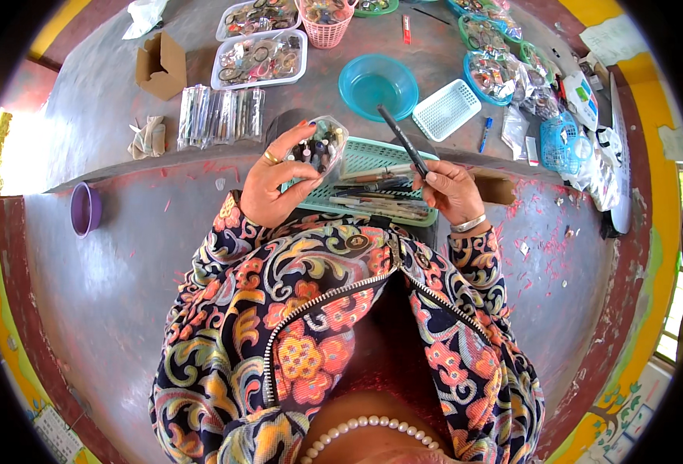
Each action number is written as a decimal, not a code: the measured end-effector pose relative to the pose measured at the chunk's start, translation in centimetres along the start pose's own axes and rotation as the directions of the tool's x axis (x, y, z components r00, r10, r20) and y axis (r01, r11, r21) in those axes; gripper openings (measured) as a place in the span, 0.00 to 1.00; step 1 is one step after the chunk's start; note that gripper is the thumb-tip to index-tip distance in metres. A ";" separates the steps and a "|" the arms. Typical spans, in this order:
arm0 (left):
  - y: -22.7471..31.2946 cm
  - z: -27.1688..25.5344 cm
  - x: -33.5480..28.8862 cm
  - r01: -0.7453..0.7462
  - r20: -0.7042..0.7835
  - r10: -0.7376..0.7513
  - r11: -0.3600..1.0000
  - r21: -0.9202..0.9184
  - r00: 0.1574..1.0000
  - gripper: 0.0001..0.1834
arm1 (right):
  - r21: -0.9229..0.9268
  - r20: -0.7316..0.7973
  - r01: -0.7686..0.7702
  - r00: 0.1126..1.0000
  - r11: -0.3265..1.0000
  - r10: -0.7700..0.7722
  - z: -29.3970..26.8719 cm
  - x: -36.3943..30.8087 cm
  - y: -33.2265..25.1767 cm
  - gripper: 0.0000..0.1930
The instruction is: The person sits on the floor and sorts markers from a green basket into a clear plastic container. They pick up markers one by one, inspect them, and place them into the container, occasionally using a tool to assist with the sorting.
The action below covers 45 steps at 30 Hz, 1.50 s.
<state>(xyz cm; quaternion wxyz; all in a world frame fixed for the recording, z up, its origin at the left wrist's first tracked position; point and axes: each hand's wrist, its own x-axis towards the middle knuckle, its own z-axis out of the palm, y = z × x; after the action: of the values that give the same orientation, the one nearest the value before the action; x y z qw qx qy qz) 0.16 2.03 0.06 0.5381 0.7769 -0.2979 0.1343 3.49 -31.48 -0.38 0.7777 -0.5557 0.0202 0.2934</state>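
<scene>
My left hand point(273, 184) is closed round a clear container point(344, 138) packed with upright pens, their ends facing up. In my right hand point(453, 192) is a black pen point(403, 139), pinched near its lower end and tilted up to the left. Between the hands, close to my body, sits a light green slotted basket point(376, 152). Several black and pale pens point(384, 205) lie lengthwise in it. The container is above the basket's left end and hides part of it.
Ahead stand a round teal basin point(376, 68), a pale slotted tray point(447, 110), a blue pen point(485, 134) and bagged pens point(221, 116). White tubs point(299, 71) of small items and a cardboard box point(160, 66) are at left. Blue baskets point(560, 151) and plastic bags crowd the right. A purple bucket point(85, 210) stands far left.
</scene>
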 end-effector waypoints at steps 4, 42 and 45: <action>0.1 0.0 -0.1 0.033 0.008 -0.033 0.999 -0.009 0.999 0.06 | 0.116 0.161 0.047 0.985 0.992 -0.065 0.3 0.0 0.6 0.20; 0.2 -0.2 -0.4 -0.092 0.016 0.091 0.992 0.086 0.996 0.08 | -0.756 0.355 0.576 0.760 0.311 -0.545 10.8 -0.7 -11.3 0.10; 0.3 -0.3 -0.4 -0.116 0.015 0.115 0.982 0.149 0.993 0.08 | -0.752 0.466 0.634 0.704 0.178 -0.536 12.0 -0.5 -12.1 0.10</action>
<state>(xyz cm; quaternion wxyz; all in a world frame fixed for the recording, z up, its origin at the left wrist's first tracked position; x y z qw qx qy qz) -0.35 2.40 0.23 0.4686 0.7970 -0.3333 0.1846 5.37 -23.70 14.70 0.4228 -0.8197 -0.3848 -0.0353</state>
